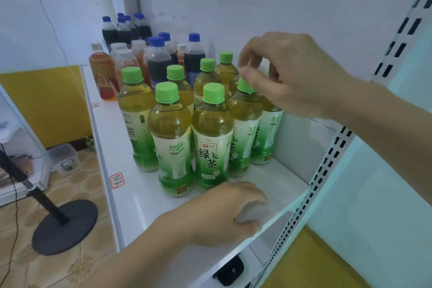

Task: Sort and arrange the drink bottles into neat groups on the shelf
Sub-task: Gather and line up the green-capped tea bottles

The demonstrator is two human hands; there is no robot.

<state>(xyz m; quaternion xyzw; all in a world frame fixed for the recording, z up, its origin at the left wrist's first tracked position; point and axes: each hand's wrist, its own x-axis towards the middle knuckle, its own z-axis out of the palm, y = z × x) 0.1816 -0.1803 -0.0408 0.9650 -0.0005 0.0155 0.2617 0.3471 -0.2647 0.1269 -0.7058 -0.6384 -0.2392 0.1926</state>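
Note:
Several green tea bottles [211, 140] with green caps stand packed together at the near end of the white shelf [140, 196]. My right hand [287, 72] reaches in from the right over the group. Its thumb and curled fingers close round the top of the rightmost green tea bottle [268, 133], hiding that cap, right beside another cap [245, 86]. My left hand [229, 213] rests palm down on the shelf just in front of the group and holds nothing. Behind stand dark cola bottles [194, 56] with blue caps and orange tea bottles [102, 72] with white caps.
The shelf's white back wall and a slotted upright [327, 163] close off the right side. A handwritten label [117, 180] sticks to the shelf's front edge. Below on the tiled floor are a black round stand base [65, 227] and a small plastic box [65, 159].

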